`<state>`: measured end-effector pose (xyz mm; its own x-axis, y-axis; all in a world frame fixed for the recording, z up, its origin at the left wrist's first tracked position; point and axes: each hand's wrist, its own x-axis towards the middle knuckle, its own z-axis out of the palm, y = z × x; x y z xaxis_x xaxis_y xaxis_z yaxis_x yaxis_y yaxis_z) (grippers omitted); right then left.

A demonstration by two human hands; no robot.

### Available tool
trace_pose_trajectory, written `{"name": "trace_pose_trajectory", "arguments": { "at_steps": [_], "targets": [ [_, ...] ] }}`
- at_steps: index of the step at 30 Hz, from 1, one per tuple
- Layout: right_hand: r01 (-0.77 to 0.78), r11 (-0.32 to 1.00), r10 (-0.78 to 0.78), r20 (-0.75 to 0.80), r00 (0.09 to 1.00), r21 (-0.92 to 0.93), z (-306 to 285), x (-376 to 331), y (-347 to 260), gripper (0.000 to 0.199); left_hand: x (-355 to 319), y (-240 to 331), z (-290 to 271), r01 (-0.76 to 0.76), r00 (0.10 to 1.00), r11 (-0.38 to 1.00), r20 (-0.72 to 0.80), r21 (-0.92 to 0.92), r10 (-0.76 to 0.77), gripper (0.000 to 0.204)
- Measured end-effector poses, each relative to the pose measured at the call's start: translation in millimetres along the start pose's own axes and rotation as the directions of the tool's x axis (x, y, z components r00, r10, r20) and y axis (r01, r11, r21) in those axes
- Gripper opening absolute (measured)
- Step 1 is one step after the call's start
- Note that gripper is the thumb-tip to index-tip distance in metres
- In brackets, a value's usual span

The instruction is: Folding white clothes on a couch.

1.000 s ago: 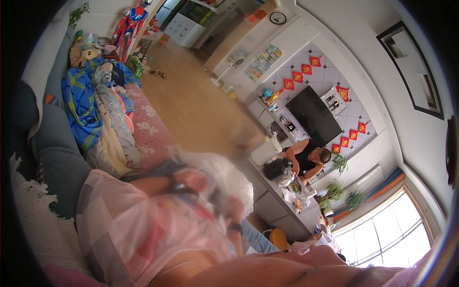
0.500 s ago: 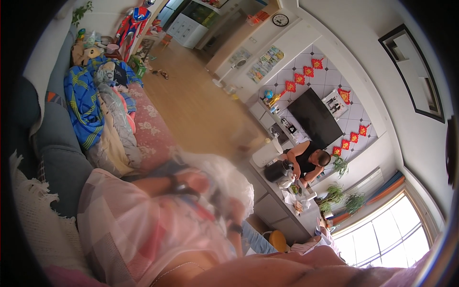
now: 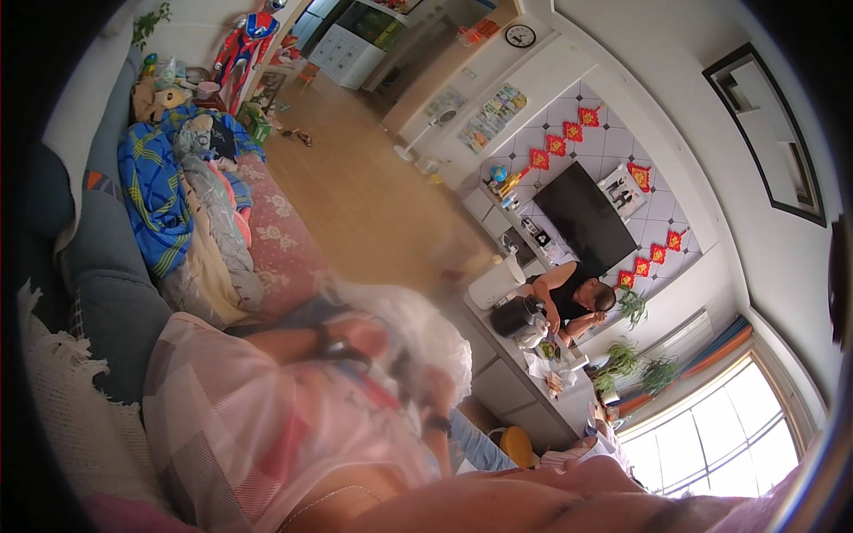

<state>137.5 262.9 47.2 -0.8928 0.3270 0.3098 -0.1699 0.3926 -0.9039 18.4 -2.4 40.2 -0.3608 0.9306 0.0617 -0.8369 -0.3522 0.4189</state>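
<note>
Cloth: pale checked garment (image 3: 258, 417), blurred, bunched under my hands.
Axis: cannot tell.
Left hand (image 3: 364, 338): fingers unclear.
Right hand (image 3: 435, 391): fingers unclear.

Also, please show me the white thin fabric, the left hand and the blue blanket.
white thin fabric (image 3: 425, 327): head view, bunched upper part.
left hand (image 3: 360, 336): head view, blurred back of hand.
blue blanket (image 3: 155, 200): head view, middle fold.

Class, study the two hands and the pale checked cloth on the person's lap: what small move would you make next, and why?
Probably pull the bunched end flat. The left hand and right hand, both blurred, meet at the crumpled white edge of the checked cloth, while the rest already lies spread over the lap beside the sofa. Their grip cannot be made out.
</note>
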Motion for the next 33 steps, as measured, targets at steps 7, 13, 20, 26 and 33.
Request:
{"name": "trace_pose_trajectory", "arguments": {
  "at_steps": [7,13,20,26,33],
  "targets": [
    [0.169,0.943,-0.165,0.038,0.986,-0.286,2,-3,-9,0.020,-4,0,-1,-0.004,1.000,1.000,-0.005,0.006,0.004,0.027],
    [0.326,0.873,-0.319,0.081,0.944,-0.363,-12,7,3,0.020,5,4,8,0.004,1.000,1.000,0.011,0.022,-0.004,0.027],
    [0.169,0.959,-0.169,0.016,0.985,-0.226,-1,-3,-9,0.021,-2,2,4,-0.006,1.000,1.000,-0.006,0.017,0.006,0.027],
    [0.325,0.870,-0.314,0.091,0.945,-0.370,7,-6,-4,0.021,-12,-2,-3,-0.014,1.000,1.000,-0.025,0.010,0.014,0.027],
    [0.282,0.884,-0.268,0.091,0.959,-0.373,-3,0,-2,0.020,-7,-2,4,-0.009,1.000,1.000,-0.020,0.023,0.009,0.027]
  ]
}}
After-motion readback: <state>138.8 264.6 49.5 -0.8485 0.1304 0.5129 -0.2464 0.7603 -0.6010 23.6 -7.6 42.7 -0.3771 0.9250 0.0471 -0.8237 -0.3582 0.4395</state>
